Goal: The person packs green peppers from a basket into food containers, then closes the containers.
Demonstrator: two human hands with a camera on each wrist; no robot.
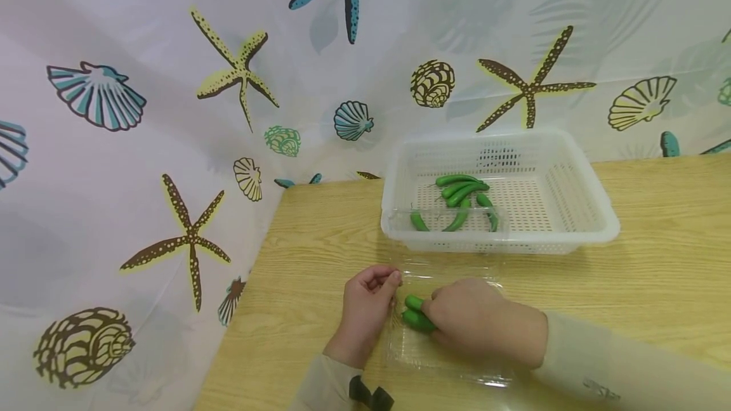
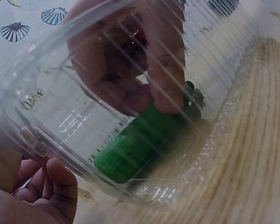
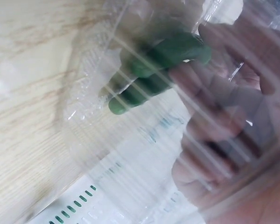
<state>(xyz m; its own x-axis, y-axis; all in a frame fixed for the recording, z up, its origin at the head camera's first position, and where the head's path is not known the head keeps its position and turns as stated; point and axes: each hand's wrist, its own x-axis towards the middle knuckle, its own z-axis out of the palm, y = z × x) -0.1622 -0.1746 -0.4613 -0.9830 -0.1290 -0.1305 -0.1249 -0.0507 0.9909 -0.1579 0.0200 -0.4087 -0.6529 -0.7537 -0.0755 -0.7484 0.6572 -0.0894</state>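
A clear plastic clamshell box lies unfolded on the table, its lid raised against the front of the basket. My left hand pinches the box's left rim between thumb and fingers. Inside the box, my right hand grips green chili peppers low over the bottom. At least two pepper ends show past the fingers; the palm hides the rest. Through the ribbed plastic wall, the left wrist view shows one green pepper under the right thumb and fingers.
Behind the box stands a white perforated basket with several green chili peppers in its left half. Wood-grain table surrounds the box. A curtain printed with shells and starfish hangs along the back and left.
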